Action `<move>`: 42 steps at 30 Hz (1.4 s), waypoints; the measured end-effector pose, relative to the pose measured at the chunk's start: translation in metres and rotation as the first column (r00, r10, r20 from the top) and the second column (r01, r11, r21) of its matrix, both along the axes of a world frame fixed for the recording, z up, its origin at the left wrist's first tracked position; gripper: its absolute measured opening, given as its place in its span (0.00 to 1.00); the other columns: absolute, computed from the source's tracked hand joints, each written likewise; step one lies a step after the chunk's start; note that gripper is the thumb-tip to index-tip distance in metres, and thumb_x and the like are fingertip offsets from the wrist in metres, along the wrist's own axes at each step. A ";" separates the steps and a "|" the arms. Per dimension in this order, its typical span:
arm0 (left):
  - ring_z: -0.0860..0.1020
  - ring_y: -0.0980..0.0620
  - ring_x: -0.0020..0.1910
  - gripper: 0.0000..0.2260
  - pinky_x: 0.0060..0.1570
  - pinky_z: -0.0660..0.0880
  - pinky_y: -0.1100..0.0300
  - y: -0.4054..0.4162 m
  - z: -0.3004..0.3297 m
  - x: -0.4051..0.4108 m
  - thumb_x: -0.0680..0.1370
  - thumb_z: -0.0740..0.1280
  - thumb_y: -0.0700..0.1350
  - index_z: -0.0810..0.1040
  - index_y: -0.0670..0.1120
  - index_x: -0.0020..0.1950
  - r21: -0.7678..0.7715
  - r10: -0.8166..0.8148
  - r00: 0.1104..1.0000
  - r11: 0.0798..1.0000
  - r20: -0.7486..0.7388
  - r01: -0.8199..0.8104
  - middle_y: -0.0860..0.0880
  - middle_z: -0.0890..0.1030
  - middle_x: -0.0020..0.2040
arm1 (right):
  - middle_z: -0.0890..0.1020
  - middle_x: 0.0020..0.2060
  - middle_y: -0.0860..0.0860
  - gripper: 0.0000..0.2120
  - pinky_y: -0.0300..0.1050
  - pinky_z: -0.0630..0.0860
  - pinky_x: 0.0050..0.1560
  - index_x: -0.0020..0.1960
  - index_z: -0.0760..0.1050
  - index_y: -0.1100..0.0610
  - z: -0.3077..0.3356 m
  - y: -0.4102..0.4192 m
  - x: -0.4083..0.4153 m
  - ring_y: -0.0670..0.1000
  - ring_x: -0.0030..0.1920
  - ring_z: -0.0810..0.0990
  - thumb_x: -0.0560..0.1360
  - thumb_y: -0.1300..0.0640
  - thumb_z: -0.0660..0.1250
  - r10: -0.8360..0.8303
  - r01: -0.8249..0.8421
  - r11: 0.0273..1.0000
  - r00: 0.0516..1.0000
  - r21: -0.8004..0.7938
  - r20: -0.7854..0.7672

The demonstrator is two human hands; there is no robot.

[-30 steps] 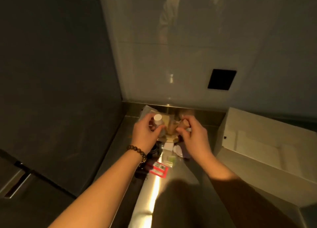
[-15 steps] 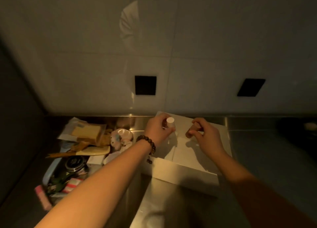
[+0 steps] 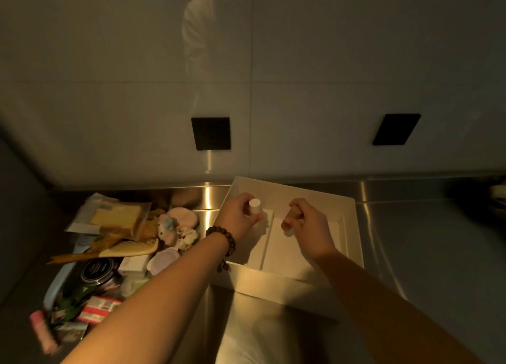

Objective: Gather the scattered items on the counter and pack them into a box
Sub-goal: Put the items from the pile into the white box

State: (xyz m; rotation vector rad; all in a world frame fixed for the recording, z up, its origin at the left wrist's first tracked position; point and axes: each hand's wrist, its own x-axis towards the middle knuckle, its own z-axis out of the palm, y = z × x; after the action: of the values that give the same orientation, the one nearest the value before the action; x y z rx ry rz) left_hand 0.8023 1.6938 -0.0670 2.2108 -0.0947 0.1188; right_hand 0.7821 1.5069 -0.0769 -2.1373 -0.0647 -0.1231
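A white box (image 3: 353,226) with an inner divider lies open on the steel counter (image 3: 410,240). My left hand (image 3: 239,218), with a bead bracelet on the wrist, is shut on a small white-capped bottle (image 3: 254,205) over the box's left compartment. My right hand (image 3: 309,226) is shut on a small brown cylinder (image 3: 293,216) over the larger compartment. A pile of scattered items lies left of the box: a cream comb (image 3: 131,248), a black round tin (image 3: 99,270), a pink plush toy (image 3: 167,228), and a bagged yellow pad (image 3: 117,217).
Two black wall sockets (image 3: 211,133) (image 3: 395,129) sit on the pale tiled wall behind the counter. A dark panel bounds the left side. A light blue handle (image 3: 54,287) and a pink tube (image 3: 43,329) lie at the pile's near edge. Something dark sits far right (image 3: 495,196).
The view swung right from the pile to the box. Both hands carried their items from the pile over the box and have lowered slightly into it.
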 end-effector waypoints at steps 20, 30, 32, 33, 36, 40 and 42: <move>0.76 0.62 0.44 0.10 0.41 0.73 0.67 0.002 -0.003 -0.048 0.71 0.72 0.46 0.74 0.56 0.48 -0.120 0.075 0.997 0.990 -0.019 -0.077 0.58 0.78 0.45 | 0.78 0.39 0.48 0.10 0.39 0.78 0.45 0.43 0.69 0.48 -0.002 0.002 0.019 0.45 0.40 0.79 0.77 0.61 0.64 0.117 -0.120 0.990 0.992 -0.080 -0.038; 0.76 0.59 0.45 0.11 0.42 0.74 0.67 0.010 -0.003 -0.028 0.72 0.72 0.43 0.75 0.53 0.50 -0.111 0.174 0.984 0.979 0.024 -0.170 0.56 0.78 0.46 | 0.77 0.37 0.50 0.12 0.46 0.81 0.49 0.39 0.69 0.47 -0.013 0.023 0.060 0.51 0.39 0.78 0.78 0.60 0.62 0.336 -0.343 0.931 0.939 -0.125 -0.070; 0.76 0.60 0.44 0.12 0.40 0.72 0.68 0.010 0.000 -0.014 0.72 0.72 0.43 0.74 0.56 0.49 -0.073 0.204 0.979 0.976 -0.004 -0.204 0.56 0.78 0.45 | 0.77 0.36 0.50 0.10 0.48 0.81 0.48 0.39 0.70 0.49 -0.015 0.019 0.064 0.52 0.39 0.78 0.77 0.60 0.62 0.314 -0.320 0.941 0.947 -0.111 -0.062; 0.76 0.59 0.43 0.12 0.39 0.72 0.67 0.008 -0.001 -0.007 0.72 0.72 0.43 0.74 0.56 0.49 -0.055 0.217 0.976 0.974 -0.023 -0.218 0.55 0.78 0.44 | 0.78 0.36 0.50 0.10 0.50 0.81 0.47 0.39 0.71 0.49 -0.014 0.018 0.065 0.52 0.39 0.78 0.77 0.61 0.62 0.312 -0.317 0.943 0.948 -0.105 -0.059; 0.77 0.57 0.42 0.10 0.40 0.73 0.64 0.000 -0.011 0.007 0.73 0.71 0.42 0.75 0.54 0.50 0.006 0.208 0.976 0.978 -0.068 -0.208 0.54 0.78 0.43 | 0.78 0.36 0.50 0.09 0.52 0.81 0.47 0.40 0.72 0.49 -0.013 0.017 0.067 0.52 0.40 0.79 0.76 0.61 0.63 0.346 -0.349 0.933 0.937 -0.086 -0.050; 0.76 0.57 0.40 0.11 0.37 0.71 0.68 -0.005 -0.029 0.013 0.74 0.69 0.41 0.75 0.52 0.53 0.085 0.180 0.978 0.981 -0.102 -0.172 0.54 0.77 0.41 | 0.80 0.38 0.48 0.08 0.49 0.80 0.47 0.43 0.73 0.48 -0.016 0.019 0.070 0.47 0.41 0.81 0.75 0.61 0.66 0.391 -0.392 0.912 0.920 -0.122 -0.039; 0.76 0.55 0.40 0.10 0.38 0.72 0.65 -0.004 -0.034 0.014 0.74 0.68 0.40 0.74 0.52 0.51 0.109 0.172 0.978 0.981 -0.115 -0.159 0.52 0.77 0.40 | 0.80 0.38 0.48 0.09 0.50 0.80 0.47 0.42 0.71 0.48 -0.019 0.021 0.071 0.46 0.40 0.81 0.75 0.60 0.66 0.416 -0.418 0.893 0.908 -0.164 -0.053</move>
State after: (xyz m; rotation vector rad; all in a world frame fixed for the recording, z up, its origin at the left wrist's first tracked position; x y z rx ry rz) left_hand 0.8163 1.6899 -0.1014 2.3179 0.1561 0.0700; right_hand 0.8531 1.5282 -0.0956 -2.2446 -0.5403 0.1601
